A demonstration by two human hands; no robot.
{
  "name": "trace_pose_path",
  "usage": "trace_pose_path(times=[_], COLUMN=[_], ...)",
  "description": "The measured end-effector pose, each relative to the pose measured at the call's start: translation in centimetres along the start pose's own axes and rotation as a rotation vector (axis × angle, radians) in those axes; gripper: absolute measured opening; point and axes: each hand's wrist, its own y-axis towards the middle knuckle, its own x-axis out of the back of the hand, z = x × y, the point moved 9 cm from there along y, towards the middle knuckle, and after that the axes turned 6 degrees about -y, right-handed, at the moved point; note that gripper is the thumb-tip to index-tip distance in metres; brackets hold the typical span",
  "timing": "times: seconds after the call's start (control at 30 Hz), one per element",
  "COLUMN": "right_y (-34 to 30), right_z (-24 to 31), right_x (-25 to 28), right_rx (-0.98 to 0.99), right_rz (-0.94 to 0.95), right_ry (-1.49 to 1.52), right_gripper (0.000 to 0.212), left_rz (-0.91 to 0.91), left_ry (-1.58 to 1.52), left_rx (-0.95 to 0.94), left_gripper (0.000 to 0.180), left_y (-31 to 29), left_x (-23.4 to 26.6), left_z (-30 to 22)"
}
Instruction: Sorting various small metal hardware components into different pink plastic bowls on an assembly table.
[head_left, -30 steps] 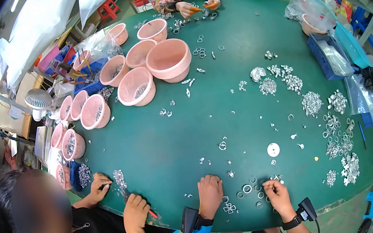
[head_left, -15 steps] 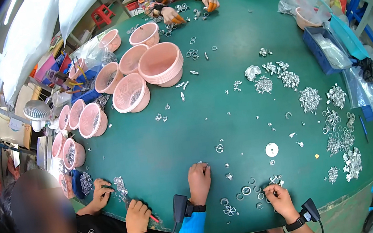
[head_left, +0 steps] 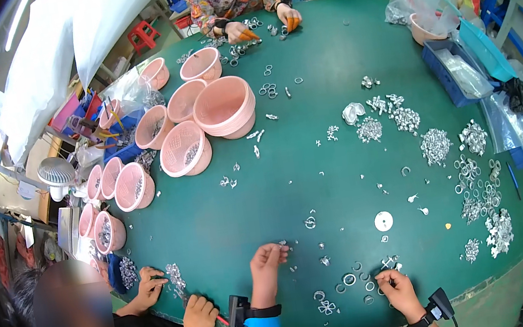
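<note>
My left hand [head_left: 267, 268] is over the table's near middle, thumb and fingers pinched on a small silvery metal piece [head_left: 283, 243]. Tiny silvery bits lie just beyond its fingertips. Further right, my right hand [head_left: 397, 290] has its fingers curled together low over the tabletop beside several silvery rings [head_left: 348, 279]; what is between those fingertips is hidden. A clover-shaped silvery piece [head_left: 326, 307] lies between my hands, nearer the edge. Just past my right hand's fingers is a cluster of small metal parts [head_left: 390, 262], with a white disc [head_left: 383, 221] further off.
Pink baskets [head_left: 225, 108] stand at the left of the green table [head_left: 313, 149]. Piles of small metal parts [head_left: 436, 147] cover the right side. A co-worker's hands [head_left: 200, 319] work at my left; another person's hands [head_left: 262, 28] sort rings at the far edge.
My left hand has shifted left, and its pinched fingertips now show the small piece. My right hand stays beside the rings. The whole view has tilted slightly.
</note>
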Motion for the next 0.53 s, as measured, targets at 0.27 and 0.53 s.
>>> trace_pose_path(times=[0.27, 0.53], right_y=[-2.7, -5.2], right_z=[-3.5, -6.1], right_x=[7.6, 10.6], right_rx=[0.027, 0.35], right_rz=[-0.428, -0.491], right_ry=[-0.117, -0.849], right_gripper=[0.008, 0.02], left_rz=[0.029, 0.151], left_ry=[0.003, 1.063], left_rx=[0.027, -0.488], left_gripper=[0.01, 0.011], left_y=[1.1, 0.9], left_x=[1.1, -2.5], left_z=[0.6, -0.6])
